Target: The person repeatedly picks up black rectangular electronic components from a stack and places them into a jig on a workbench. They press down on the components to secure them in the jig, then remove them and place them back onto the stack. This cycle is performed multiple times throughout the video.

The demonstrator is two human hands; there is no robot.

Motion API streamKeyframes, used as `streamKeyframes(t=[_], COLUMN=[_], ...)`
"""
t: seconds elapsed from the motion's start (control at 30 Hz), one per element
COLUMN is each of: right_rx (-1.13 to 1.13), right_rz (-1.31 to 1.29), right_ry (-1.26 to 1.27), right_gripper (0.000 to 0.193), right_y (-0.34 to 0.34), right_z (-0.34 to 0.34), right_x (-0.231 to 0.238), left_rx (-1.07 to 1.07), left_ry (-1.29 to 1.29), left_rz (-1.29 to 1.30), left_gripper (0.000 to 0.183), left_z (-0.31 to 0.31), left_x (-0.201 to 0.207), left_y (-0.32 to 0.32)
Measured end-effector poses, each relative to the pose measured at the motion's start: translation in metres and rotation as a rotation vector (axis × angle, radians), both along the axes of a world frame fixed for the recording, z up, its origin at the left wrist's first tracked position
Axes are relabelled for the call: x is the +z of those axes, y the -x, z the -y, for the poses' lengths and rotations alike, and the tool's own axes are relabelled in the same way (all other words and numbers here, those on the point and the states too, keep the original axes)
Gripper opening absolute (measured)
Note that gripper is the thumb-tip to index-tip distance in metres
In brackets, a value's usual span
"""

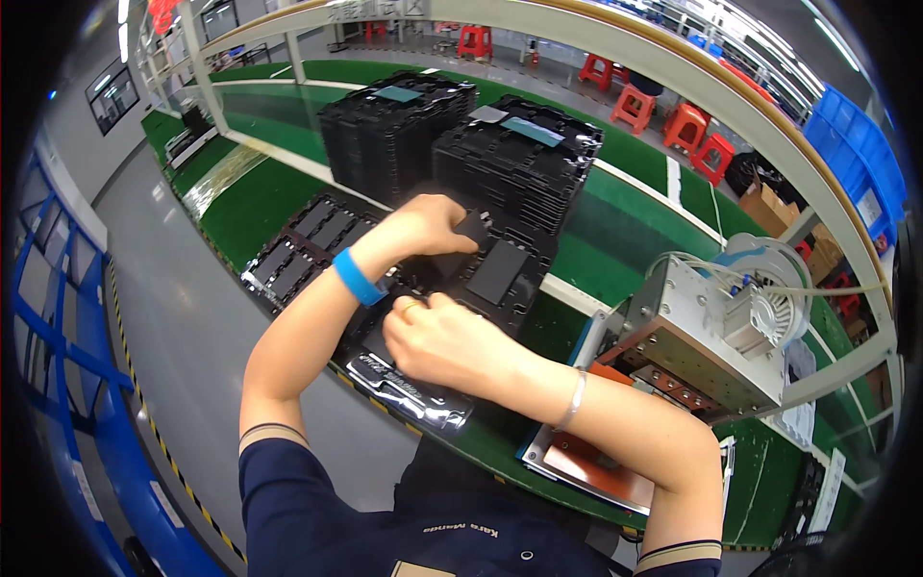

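Observation:
My left hand (pixel 419 231), with a blue band at the wrist, reaches over a black moulded tray. Its thumb and fingers pinch a flat dark rectangular part (pixel 470 228) with a small connector-like bit at its end. My right hand (pixel 433 338) is closer to me over the same tray, fingers curled together; whatever is between them is hidden. A similar dark rectangular part (pixel 498 272) lies in the tray to the right of my left hand. At the near edge sits shiny clear plastic (pixel 409 396). Left of my hands, another black tray (pixel 306 240) holds several such parts.
Two tall stacks of black trays (pixel 385 144) (pixel 514 173) stand behind my hands on the green bench mat (pixel 625 231). At right is a metal machine (pixel 707 332) with a reel and a copper-coloured plate (pixel 596 469). A white frame post (pixel 846 370) rises beyond it. Blue racks (pixel 82 385) line the left.

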State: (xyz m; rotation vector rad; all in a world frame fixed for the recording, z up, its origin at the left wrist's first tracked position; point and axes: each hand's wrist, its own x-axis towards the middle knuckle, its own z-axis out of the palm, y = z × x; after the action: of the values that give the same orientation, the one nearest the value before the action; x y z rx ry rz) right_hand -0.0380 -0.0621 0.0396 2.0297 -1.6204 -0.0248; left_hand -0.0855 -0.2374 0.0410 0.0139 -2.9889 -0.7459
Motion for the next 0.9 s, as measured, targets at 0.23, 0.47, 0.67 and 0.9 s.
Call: streamKeyframes(t=[0.23, 0.47, 0.67, 0.9], right_rx=[0.067, 0.051, -0.033, -0.719], right_rz=[-0.003, -0.060, 0.053, 0.401], right_ry=[0.042, 0.209, 0.443, 0.423], right_gripper=[0.013, 0.013, 0.027, 0.025], right_y=[0.007, 0.012, -0.020, -0.070], right_z=[0.015, -0.003, -0.155, -0.315], right_x=[-0.013, -0.019, 0.007, -0.031], left_rx=[-0.050, -0.013, -0.032, -0.358], left_ry=[-0.694, -0.348, -0.128, 0.275], left_rz=[0.410, 0.508, -0.084, -0.784], left_gripper=[0.030, 0.037, 0.031, 0.026], left_z=[-0.018, -0.051, -0.068, -0.115], left_x=[0.021, 0.016, 0.039, 0.011], left_y=[0.008, 0.045, -0.018, -0.159])
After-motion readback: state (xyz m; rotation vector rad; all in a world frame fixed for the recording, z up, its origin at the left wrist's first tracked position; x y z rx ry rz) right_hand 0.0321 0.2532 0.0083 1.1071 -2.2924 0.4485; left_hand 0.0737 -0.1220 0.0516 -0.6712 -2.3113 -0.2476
